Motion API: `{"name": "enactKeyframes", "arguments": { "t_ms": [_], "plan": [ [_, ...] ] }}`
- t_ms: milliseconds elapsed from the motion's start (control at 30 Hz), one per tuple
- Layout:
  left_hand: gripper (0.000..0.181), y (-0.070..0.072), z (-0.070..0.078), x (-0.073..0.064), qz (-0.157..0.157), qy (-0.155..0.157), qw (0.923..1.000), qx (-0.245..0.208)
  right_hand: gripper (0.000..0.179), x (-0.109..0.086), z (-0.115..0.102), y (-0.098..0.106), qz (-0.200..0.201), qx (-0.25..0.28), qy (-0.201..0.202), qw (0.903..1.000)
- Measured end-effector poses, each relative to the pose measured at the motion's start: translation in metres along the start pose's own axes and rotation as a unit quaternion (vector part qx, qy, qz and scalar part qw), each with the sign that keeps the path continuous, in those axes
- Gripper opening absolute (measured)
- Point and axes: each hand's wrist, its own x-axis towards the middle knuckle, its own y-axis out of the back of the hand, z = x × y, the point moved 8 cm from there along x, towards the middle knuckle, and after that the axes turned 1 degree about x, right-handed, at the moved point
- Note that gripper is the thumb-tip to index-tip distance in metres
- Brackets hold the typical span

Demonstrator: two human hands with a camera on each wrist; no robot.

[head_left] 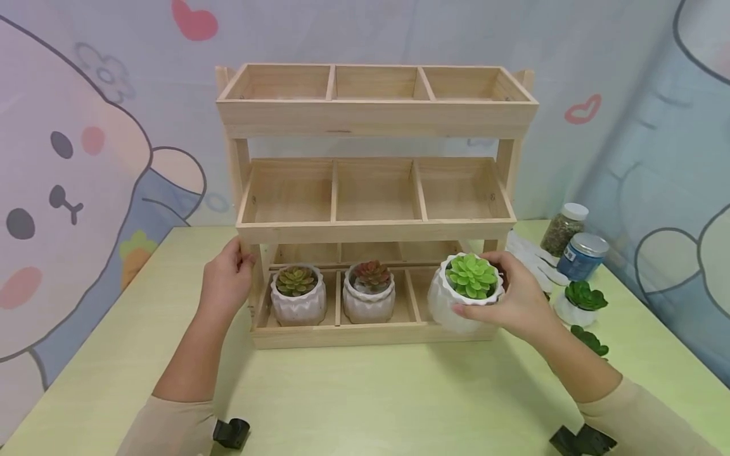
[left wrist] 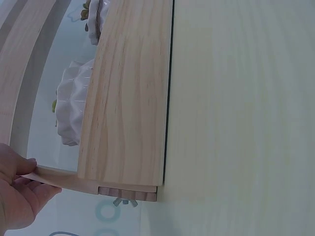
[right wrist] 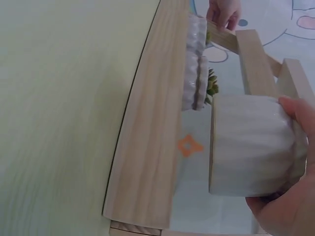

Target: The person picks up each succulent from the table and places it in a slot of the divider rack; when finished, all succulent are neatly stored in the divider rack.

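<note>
In the head view my right hand [head_left: 521, 301] grips a white pot with a bright green succulent [head_left: 472, 277] by its side, over the right compartment of the bottom tier. The right wrist view shows the white pot [right wrist: 253, 145] above the tier's front board [right wrist: 147, 123]. My left hand [head_left: 226, 275] holds the left upright of the wooden shelf [head_left: 376, 231], fingers pinching the wood [left wrist: 64, 178] in the left wrist view. A potted olive-green succulent [head_left: 298, 294] stands in the bottom left compartment, and a potted reddish succulent [head_left: 369, 291] stands in the middle one.
To the right of the shelf are a jar of brown grains [head_left: 564, 231], a blue jar [head_left: 583, 256], a white potted green plant [head_left: 580, 304] and another green plant [head_left: 590, 341] partly behind the right forearm. A patterned curtain [head_left: 365, 31] hangs behind the table [head_left: 371, 399].
</note>
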Motion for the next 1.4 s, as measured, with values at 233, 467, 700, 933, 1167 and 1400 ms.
{"name": "enactKeyframes", "arguments": {
  "t_ms": [233, 467, 700, 933, 1167, 1400],
  "plan": [
    [0.017, -0.001, 0.003, -0.001, 0.004, -0.009, 0.9999, 0.008, 0.085, 0.015, 0.02, -0.014, 0.041, 0.001, -0.019, 0.999],
    [0.018, 0.001, 0.002, -0.001, 0.008, -0.006, 0.9999, 0.006, 0.087, 0.025, 0.029, -0.025, 0.049, -0.013, -0.033, 0.9982],
    [0.019, 0.002, 0.002, -0.001, 0.012, -0.007, 0.9999, 0.004, 0.087, 0.032, 0.04, -0.034, 0.057, -0.031, -0.042, 0.997],
    [0.022, 0.0, 0.003, -0.002, 0.009, -0.006, 0.9999, 0.001, 0.085, 0.035, 0.045, -0.041, 0.07, -0.041, -0.043, 0.9958],
    [0.022, 0.001, 0.003, -0.001, 0.012, -0.007, 0.9999, 0.004, 0.086, 0.04, 0.048, -0.046, 0.078, -0.047, -0.044, 0.9949],
    [0.02, 0.001, 0.003, -0.001, 0.01, -0.004, 0.9999, 0.004, 0.085, 0.041, 0.053, -0.05, 0.061, -0.053, -0.054, 0.9952]
  ]
}}
